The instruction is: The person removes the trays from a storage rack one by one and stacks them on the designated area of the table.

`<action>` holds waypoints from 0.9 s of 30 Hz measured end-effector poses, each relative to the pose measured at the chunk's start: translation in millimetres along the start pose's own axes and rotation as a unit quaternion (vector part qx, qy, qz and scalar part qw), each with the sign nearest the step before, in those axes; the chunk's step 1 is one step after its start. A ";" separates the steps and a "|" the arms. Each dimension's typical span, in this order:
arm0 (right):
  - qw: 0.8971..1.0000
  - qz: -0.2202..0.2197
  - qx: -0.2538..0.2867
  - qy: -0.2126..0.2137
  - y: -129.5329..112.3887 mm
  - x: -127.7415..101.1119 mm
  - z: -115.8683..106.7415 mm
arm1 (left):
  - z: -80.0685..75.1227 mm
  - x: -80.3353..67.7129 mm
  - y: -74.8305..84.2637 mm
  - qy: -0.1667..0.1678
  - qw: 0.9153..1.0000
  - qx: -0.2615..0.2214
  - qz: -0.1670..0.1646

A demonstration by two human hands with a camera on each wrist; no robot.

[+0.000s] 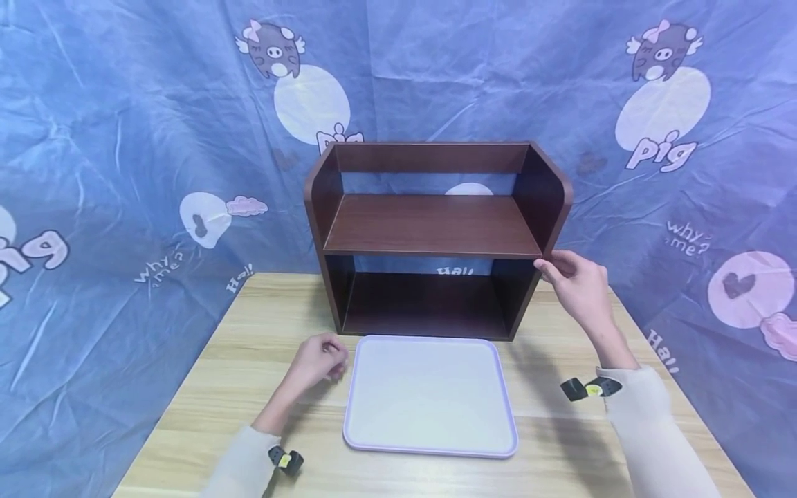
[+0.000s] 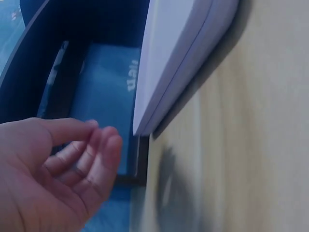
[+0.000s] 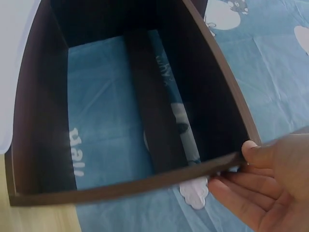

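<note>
A dark brown two-tier wooden shelf (image 1: 432,225) stands upright at the back of the table. My right hand (image 1: 578,285) grips the front edge of its right side panel, near the middle board. In the right wrist view the thumb (image 3: 258,153) lies on the panel's front edge, and the other fingers are on its outer side. Before the shelf lies a white tray (image 1: 429,398) with a pale purple rim. Just left of that tray hovers my left hand (image 1: 319,360), its fingers loosely curled with nothing in them, as the left wrist view also shows.
The light wood tabletop (image 1: 249,346) extends around the tray and shelf. Blue printed cloth (image 1: 156,138) hangs behind and along both sides. Each forearm wears a small black strap device, one on the left sleeve (image 1: 239,463) and one on the right sleeve (image 1: 647,415).
</note>
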State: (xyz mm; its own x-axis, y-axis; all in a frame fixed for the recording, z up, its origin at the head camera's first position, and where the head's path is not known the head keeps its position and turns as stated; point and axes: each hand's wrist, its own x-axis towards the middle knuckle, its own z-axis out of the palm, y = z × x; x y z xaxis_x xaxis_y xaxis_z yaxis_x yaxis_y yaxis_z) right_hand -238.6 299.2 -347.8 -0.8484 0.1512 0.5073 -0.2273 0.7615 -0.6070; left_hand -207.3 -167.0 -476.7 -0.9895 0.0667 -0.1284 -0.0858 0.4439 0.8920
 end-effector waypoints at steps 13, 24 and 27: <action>0.987 -0.110 -0.092 -0.072 29.6 -35.9 -32.9 | -55.6 15.9 8.7 0.118 0.955 0.134 0.237; 0.955 -0.120 -0.167 -0.214 77.1 -71.6 -25.4 | -78.6 23.1 -20.2 0.183 0.839 0.371 0.353; 0.952 -0.116 -0.193 -0.208 85.7 -79.7 -21.6 | -80.6 21.6 -29.1 0.163 0.835 0.418 0.319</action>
State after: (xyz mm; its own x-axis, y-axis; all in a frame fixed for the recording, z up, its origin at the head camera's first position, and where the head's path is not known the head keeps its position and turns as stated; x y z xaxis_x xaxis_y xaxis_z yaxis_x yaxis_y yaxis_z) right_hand -180.2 366.0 -427.1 -0.9305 -0.2513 0.2665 -0.3078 0.9308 -0.1971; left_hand -235.6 -250.5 -470.5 -0.7937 0.3414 0.5034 0.4466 0.8889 0.1014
